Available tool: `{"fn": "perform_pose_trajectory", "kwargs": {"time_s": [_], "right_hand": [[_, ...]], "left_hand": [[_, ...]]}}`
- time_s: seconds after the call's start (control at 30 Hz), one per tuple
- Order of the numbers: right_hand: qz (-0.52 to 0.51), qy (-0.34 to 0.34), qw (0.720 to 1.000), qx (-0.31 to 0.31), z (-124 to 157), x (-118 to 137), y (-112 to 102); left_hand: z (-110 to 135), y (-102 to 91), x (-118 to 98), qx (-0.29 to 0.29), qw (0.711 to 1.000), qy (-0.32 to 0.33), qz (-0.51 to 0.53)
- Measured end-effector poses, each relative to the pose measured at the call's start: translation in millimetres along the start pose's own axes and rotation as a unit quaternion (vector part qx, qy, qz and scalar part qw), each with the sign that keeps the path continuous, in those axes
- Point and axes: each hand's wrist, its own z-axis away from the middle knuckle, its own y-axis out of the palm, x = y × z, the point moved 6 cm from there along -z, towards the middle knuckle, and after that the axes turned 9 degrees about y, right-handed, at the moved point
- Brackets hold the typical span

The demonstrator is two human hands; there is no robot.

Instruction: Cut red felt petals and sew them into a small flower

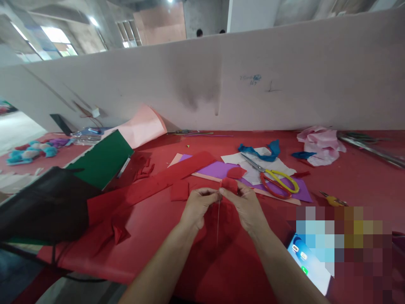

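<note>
A curled pink sheet point(141, 126) and, farther right, crumpled pink material point(324, 145) sit by the far edge of the table point(152, 245), a phone point(311, 270) toward the near.

Illegible handwriting point(253, 79) on pale partition point(126, 84), green call icon point(304, 270) on phone point(313, 265)

Noted between the hands point(248, 204): matt red piece point(229, 184), soft-looking, paper or cloth unclear. Just below the hands, thin strand point(218, 223) with faint glint; cannot tell wire from thread. To left of hands, long red strip point(148, 187), matt, slightly creased, like crepe paper. Beyond hands to right, scissors point(268, 171): smooth metal blades, shiny plastic-looking handles. Under those, purple sheet point(210, 169), flat matt paper; white sheet point(232, 158), wrinkled, matt. Farther right, pink piece point(322, 147), thin, crumpled, soft sheen. Near right forearm, phone point(311, 270): glossy screen. Beneath hands, red counter point(142, 249), smooth, low sheen.
</note>
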Motion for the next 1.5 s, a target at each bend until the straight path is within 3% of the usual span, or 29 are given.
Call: {"fn": "perform_pose_trajectory", "kwargs": {"time_s": [0.2,0.33,0.43,0.57,0.97,1.23,1.5], "right_hand": [[0.038,-0.025,0.998,-0.043,0,3,-3],[0.006,-0.01,1.0,-0.027,-1,2,-4],[-0.027,0.032,0.999,0.031,-1,-2,1],[-0.026,0.076,0.993,0.091,2,-6,7],[-0.061,0.106,0.987,0.101,5,-6,11],[-0.039,0.086,0.991,0.096,7,-7,14],[0.029,0.076,0.993,0.083,5,-14,15]], "left_hand": [[3,4.2,-2,-0.014,0.997,0.055,-0.056],[0,1.7,-10,0.005,0.996,0.074,-0.041],[-4,-6.0,-14,0.016,0.999,0.048,-0.011],[-6,-8.2,-12,0.077,0.997,-0.013,0.012],[-9,-12.0,-11,0.123,0.991,-0.024,0.048],[-9,-10.0,-10,0.066,0.994,-0.04,0.079],[-14,-12.9,-4,0.079,0.991,-0.019,0.105]]}}
